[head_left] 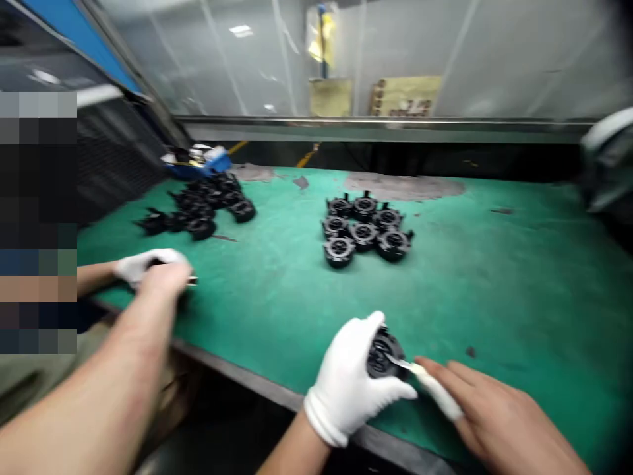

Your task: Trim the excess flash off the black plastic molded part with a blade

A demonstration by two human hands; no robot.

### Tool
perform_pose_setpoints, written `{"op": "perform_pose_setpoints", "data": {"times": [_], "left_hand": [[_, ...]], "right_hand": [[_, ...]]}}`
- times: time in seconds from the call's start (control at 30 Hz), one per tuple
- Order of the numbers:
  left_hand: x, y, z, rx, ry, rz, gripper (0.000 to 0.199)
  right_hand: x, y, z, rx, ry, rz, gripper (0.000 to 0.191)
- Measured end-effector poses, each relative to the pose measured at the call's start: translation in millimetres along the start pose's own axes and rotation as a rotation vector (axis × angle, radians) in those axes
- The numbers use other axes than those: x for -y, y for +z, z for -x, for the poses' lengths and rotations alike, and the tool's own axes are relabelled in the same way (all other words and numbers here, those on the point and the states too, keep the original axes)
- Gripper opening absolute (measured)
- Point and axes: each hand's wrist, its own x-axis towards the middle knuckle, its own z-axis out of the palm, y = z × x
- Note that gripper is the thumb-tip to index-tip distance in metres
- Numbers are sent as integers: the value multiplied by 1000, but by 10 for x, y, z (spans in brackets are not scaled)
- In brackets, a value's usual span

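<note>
My left hand (346, 373), in a white glove, is closed around a round black plastic part (380, 353) near the table's front edge. The part is tilted so that its ribbed inner face shows. In my bare right hand (494, 402) is a slim white-handled tool (438, 389), its handle gripped between thumb and fingers. Its thin, pale tip reaches onto the face of the black part; blur hides the exact tip shape. Farther back on the green table stands a group of several similar round black parts (363, 234), set close together.
At left, a co-worker's gloved hand (148, 264) and bare forearm (133, 356) work over the same green table (277, 284). Beyond them lie a pile of black parts (208, 201) and a blue bin (202, 165). A metal rail (395, 127) runs along the back.
</note>
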Motion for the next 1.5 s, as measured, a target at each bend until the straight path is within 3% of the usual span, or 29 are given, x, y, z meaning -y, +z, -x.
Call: {"op": "perform_pose_setpoints", "data": {"times": [0.13,0.4,0.73,1.03,1.17,1.27,1.37,1.5], "left_hand": [[54,-27,-65,78,-47,71,105],[-20,-45,-109,97,-20,14,95],[-77,-44,-140,69,13,35,84],[-64,1,-126,25,39,48,77],[-49,48,-62,-23,45,19,79],[-36,47,-70,-21,42,15,82],[0,-32,-194,119,68,49,86],[66,-251,-391,384,181,161,93]], "right_hand": [[95,-277,-73,240,91,94,61],[128,-436,-178,316,102,91,52],[312,-483,-180,267,170,217,51],[546,-488,-175,253,329,234,61],[533,-426,-134,209,386,177,59],[414,-412,-68,107,344,12,49],[264,-449,-34,62,278,-149,41],[150,-501,-98,201,162,-202,35]]}}
